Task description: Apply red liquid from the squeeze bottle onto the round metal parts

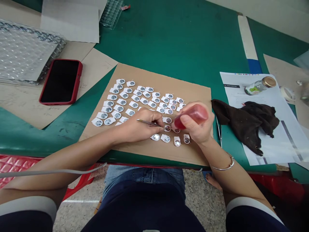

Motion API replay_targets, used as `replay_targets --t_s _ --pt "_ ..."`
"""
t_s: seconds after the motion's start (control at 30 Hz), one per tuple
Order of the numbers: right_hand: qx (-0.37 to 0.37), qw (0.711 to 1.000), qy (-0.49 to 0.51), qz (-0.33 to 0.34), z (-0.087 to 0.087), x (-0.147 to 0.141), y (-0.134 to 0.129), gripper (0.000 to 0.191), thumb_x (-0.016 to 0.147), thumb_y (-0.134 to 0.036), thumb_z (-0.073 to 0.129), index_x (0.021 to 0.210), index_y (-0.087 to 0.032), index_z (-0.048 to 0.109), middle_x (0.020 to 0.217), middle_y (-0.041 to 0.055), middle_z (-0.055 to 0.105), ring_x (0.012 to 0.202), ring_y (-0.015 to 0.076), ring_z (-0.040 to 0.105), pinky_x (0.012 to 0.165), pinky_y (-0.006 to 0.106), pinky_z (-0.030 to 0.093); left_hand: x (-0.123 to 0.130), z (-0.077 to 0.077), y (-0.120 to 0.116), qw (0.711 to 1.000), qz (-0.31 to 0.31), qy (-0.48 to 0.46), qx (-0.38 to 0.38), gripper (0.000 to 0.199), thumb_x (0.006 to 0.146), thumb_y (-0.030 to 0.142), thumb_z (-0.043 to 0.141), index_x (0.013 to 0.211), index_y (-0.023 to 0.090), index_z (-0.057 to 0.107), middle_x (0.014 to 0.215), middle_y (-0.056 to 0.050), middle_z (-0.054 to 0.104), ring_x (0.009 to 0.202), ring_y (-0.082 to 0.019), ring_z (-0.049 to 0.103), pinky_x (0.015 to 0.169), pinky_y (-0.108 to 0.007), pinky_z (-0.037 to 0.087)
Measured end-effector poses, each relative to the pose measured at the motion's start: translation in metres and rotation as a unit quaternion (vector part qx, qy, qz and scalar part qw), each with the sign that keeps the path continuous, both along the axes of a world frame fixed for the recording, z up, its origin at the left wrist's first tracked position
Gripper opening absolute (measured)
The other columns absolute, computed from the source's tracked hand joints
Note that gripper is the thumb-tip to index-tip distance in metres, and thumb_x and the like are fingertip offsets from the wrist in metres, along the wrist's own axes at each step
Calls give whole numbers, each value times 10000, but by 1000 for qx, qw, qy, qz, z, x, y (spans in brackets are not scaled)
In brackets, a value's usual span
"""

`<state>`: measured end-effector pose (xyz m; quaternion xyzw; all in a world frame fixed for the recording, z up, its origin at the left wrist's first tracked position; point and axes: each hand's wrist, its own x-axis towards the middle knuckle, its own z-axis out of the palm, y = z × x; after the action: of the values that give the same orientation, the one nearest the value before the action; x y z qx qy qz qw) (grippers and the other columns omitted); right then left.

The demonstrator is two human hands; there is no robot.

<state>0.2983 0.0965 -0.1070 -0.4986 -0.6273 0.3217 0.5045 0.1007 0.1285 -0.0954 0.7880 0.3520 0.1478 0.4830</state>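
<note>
Rows of small round metallic pieces on white tabs [109, 103] lie on a brown cardboard sheet [145, 151]. My left hand [146, 124] is closed round thin metal tweezers [147, 122], whose tip touches a piece near the middle right of the sheet. In my right hand [199, 124] is a red squeeze bottle [191, 116], tilted with its nozzle down beside the tweezers' tip. The fingers of my right hand wrap round the bottle. Some pieces are hidden under my hands.
At the left are a red-cased phone [60, 81] and a clear plastic tray [26, 53]. On the right, a dark cloth [248, 120] and a small glass jar [260, 85] lie on printed paper [288, 129]. The table [169, 42] is green.
</note>
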Motion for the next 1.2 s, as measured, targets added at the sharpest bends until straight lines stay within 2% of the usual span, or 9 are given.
replay_targets --t_s 0.13,0.27,0.4,0.63,0.8,0.9,1.03,1.13,1.2 --pt "-25 996 82 -31 7 7 0 224 774 -466 526 806 -248 482 696 -4 552 555 120 587 444 284 475 -4 5 -2 999 12 -18 30 50 742 153 589 737 131 633 666 6 636 608 -80 553 554 -183 391" --pt "-19 993 101 -52 12 9 1 241 767 -477 523 806 -243 481 705 1 555 530 120 587 451 292 476 -9 12 -8 997 -56 2 43 71 770 160 572 786 145 639 755 -1 663 673 -91 587 584 -182 404" --pt "-17 990 136 -37 12 8 0 248 739 -457 580 773 -228 491 656 -10 556 509 128 596 412 269 457 -10 15 -12 992 -109 23 60 100 778 139 554 824 146 642 791 -6 669 692 -95 594 603 -186 407" --pt "3 994 108 -17 11 7 0 235 766 -470 549 794 -245 484 617 -17 556 530 127 601 419 277 477 -7 12 -12 986 -130 31 96 102 784 146 542 832 137 631 773 -11 662 679 -103 589 605 -205 403" --pt "2 995 94 -27 9 7 -1 262 759 -497 552 817 -248 491 654 -5 577 533 124 603 413 265 466 -6 14 -13 983 -144 23 112 92 793 128 525 809 134 615 765 -20 647 684 -111 583 627 -222 404" --pt "5 995 93 -19 8 7 -1 258 760 -497 552 817 -253 492 639 -6 570 529 127 601 411 261 455 -8 13 -16 974 -173 19 142 111 807 104 488 797 143 592 726 -22 621 678 -124 566 649 -248 403" --pt "-16 996 85 -10 7 5 -3 265 734 -496 584 802 -252 505 647 -5 571 550 138 609 436 277 465 -10 9 -24 942 -229 32 241 121 798 71 461 759 154 538 693 -22 581 643 -134 516 676 -289 404" --pt "-39 996 75 12 7 3 -5 237 714 -433 628 796 -234 529 690 0 591 579 136 609 472 287 480 -9 9 -35 895 -266 64 353 146 805 47 437 746 147 525 655 -19 553 576 -129 463 667 -310 403" --pt "-56 997 40 36 7 2 -7 228 692 -391 654 789 -215 545 721 9 606 617 134 606 526 297 498 -7 11 -44 854 -267 80 439 185 820 26 404 771 131 548 666 -36 569 591 -140 489 683 -323 417"
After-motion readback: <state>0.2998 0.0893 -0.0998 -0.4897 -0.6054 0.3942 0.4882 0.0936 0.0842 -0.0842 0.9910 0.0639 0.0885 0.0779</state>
